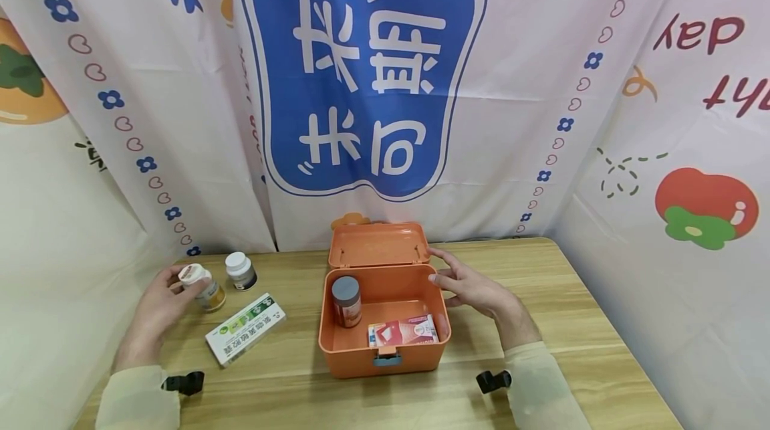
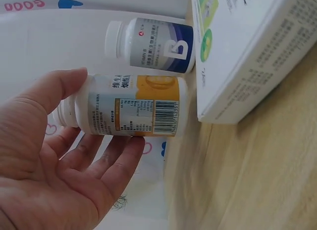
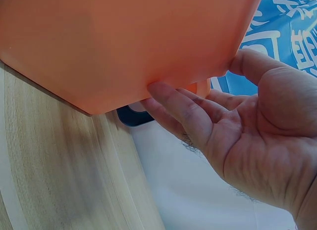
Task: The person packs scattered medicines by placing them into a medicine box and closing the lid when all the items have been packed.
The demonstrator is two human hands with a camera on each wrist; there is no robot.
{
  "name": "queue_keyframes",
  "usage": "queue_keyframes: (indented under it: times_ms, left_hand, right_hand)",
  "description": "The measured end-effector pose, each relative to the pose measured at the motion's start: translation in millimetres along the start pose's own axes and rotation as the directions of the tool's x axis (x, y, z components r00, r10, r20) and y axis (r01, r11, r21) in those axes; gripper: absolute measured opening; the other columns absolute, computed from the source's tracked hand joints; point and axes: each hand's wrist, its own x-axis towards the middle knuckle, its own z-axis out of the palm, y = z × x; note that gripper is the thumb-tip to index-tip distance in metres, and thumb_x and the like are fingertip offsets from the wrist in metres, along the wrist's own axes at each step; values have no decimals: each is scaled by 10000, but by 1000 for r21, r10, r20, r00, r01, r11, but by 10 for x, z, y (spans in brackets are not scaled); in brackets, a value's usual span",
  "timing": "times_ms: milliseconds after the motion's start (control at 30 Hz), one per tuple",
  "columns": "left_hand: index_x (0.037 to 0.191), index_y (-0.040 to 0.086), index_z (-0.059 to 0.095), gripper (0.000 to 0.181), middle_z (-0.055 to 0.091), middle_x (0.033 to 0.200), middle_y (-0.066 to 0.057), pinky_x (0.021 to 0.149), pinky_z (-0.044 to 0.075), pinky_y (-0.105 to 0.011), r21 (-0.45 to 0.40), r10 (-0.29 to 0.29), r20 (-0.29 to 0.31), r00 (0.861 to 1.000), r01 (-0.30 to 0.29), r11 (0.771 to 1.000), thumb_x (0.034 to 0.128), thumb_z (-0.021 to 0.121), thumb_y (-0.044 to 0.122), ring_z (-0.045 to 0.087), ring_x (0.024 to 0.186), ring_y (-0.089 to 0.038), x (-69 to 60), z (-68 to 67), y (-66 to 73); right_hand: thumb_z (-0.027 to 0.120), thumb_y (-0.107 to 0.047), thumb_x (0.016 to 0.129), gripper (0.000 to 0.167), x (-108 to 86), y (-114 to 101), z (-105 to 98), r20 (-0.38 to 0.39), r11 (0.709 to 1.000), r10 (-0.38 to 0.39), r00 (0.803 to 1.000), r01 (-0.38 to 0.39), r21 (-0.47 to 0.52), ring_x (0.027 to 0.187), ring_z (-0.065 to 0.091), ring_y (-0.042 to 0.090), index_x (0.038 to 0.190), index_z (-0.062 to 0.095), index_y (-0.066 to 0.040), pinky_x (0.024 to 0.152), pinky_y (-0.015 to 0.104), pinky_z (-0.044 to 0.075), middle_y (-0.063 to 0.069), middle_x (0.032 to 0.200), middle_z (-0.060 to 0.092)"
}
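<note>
My left hand [image 1: 164, 303] holds a white pill bottle with an orange-and-white label [image 2: 133, 106], thumb on one side and fingers on the other. Whether its base touches the table, I cannot tell. Just beyond it stands a white bottle with a dark blue label marked B [image 2: 161, 44]. A flat white-and-green medicine box [image 1: 245, 330] lies nearby. With its thumb by the rim and fingers around the back corner, my right hand [image 1: 475, 286] grips the open orange storage box [image 1: 385, 363]. Inside that box are a grey-capped jar [image 1: 347, 303] and a red-and-white packet [image 1: 406, 332].
The raised orange lid [image 1: 379, 245] leans back toward the printed curtain [image 1: 505, 116] behind the wooden table [image 1: 541, 296]. A blue-grey latch [image 1: 387, 360] is on the box's front. Curtains also flank the table at left and right.
</note>
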Motion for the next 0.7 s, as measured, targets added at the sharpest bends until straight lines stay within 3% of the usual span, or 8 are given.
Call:
queue_keyframes:
  times_ms: [33, 67, 167, 267, 300, 700]
  left_hand:
    - [1804, -102, 208, 946, 265, 1851, -439, 1285, 498, -683, -8, 0, -3, 1000, 0, 1000, 1203, 648, 481, 385, 1674, -632, 7, -6, -8]
    - [1793, -86, 265, 950, 329, 1837, -417, 1239, 554, -610, -2, -3, -32, 999, 3, 1000, 1182, 685, 509, 466, 1624, -597, 42, 3, -37]
    - [1813, -62, 255, 1013, 311, 1853, -408, 1307, 501, -678, -13, 6, -38, 999, -7, 1000, 1158, 709, 563, 454, 1632, -615, 46, 1, -35]
    - [1817, -68, 242, 994, 309, 1848, -418, 1300, 499, -693, 16, 18, -48, 999, -17, 1000, 1179, 668, 564, 456, 1628, -632, 3, 7, 32]
    - [1828, -79, 179, 1002, 242, 1864, -436, 1335, 423, -763, 12, 27, -25, 999, -27, 1000, 1198, 628, 558, 371, 1674, -668, -36, -5, 80]
    - [1813, -84, 225, 915, 308, 1834, -445, 1323, 434, -777, 56, 91, -45, 995, -88, 995, 1224, 599, 507, 398, 1658, -684, -188, 42, 369]
  right_hand:
    - [603, -319, 1249, 815, 2, 1, 0, 1, 1000, -1, 1000, 1, 4, 1560, 653, 515, 1897, 123, -204, 1154, 580, 684, 341, 1767, 534]
    - [602, -314, 1250, 810, 5, 1, 0, 2, 1000, -1, 1000, 1, 7, 1560, 653, 515, 1897, 127, -207, 1155, 580, 683, 337, 1765, 538]
    - [594, -302, 1253, 797, 9, 4, -1, 4, 1000, -4, 1000, 4, 13, 1559, 654, 515, 1897, 133, -210, 1154, 580, 683, 332, 1758, 550]
    - [589, -299, 1255, 796, 6, 2, -1, 10, 1000, -12, 1000, 12, 16, 1563, 649, 520, 1897, 127, -205, 1155, 585, 681, 337, 1758, 547]
    - [587, -301, 1256, 797, 7, 4, -1, 12, 1000, -14, 1000, 14, 17, 1564, 647, 524, 1897, 124, -202, 1156, 586, 681, 341, 1758, 544]
    - [592, -297, 1253, 804, -4, -10, 2, 15, 1000, -13, 1000, 13, 20, 1554, 655, 523, 1897, 120, -201, 1154, 582, 683, 337, 1753, 552]
